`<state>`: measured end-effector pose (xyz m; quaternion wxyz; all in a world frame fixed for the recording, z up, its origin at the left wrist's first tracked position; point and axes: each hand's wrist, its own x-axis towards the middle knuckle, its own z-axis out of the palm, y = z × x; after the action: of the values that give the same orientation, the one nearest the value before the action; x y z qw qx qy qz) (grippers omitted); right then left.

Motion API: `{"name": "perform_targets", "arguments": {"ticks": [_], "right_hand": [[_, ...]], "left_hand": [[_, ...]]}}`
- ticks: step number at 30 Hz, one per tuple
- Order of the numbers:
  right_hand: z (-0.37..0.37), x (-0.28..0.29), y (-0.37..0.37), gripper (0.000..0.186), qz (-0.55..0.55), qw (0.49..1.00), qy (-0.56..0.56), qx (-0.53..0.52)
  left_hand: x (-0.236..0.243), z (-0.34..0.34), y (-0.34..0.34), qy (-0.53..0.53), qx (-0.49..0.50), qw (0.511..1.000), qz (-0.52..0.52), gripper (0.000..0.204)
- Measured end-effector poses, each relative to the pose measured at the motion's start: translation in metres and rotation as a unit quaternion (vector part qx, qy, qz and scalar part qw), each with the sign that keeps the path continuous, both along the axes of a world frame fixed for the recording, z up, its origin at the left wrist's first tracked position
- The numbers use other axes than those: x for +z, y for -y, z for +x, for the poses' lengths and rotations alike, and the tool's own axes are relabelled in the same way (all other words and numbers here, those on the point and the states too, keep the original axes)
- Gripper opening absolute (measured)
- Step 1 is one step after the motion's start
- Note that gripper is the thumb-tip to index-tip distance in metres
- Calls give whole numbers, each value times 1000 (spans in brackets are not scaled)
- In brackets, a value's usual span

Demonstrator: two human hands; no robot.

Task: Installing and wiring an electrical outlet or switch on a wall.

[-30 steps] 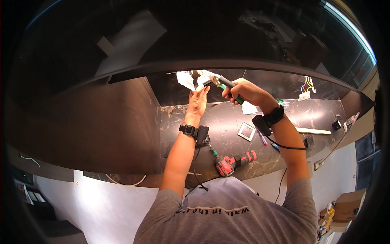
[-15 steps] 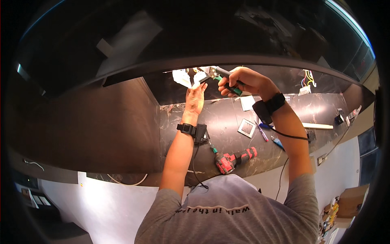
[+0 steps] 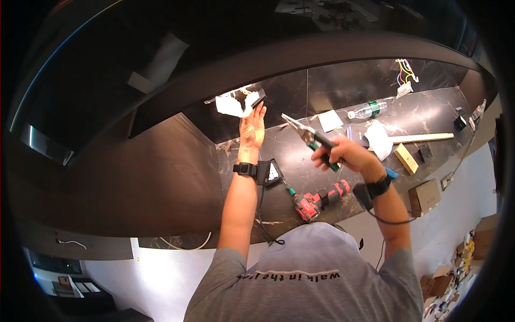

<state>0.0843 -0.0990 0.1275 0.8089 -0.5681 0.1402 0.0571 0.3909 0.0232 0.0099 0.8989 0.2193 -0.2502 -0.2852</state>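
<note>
My left hand reaches up to the dark back wall, its fingers round a dark-edged electrical fitting. Overexposed white parts sit beside it, and yellowish wires show just above. Glare hides how the pieces join. In my right hand are pliers with green and black handles. Their jaws point up and left, apart from the fitting and above the countertop.
On the dark marbled countertop lie a red cordless drill, a white plate, a water bottle, crumpled white wrapping and a small yellowish box. Loose wires hang at the right. A dark cabinet edge overhangs.
My right hand has drawn the pliers back from the fitting, down and to the right. My left hand stays at the fitting. The view has shifted, showing more of the countertop.
</note>
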Motion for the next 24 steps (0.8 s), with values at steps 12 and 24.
{"name": "perform_targets", "arguments": {"ticks": [12,24], "right_hand": [[-46,-72,-51,43,43,998,-25,-32],[-38,-85,-52,41,48,996,-67,-21]], "left_hand": [[4,-5,-2,-8,0,1000,-24,76],[-2,-6,2,-26,19,999,-40,61]]}}
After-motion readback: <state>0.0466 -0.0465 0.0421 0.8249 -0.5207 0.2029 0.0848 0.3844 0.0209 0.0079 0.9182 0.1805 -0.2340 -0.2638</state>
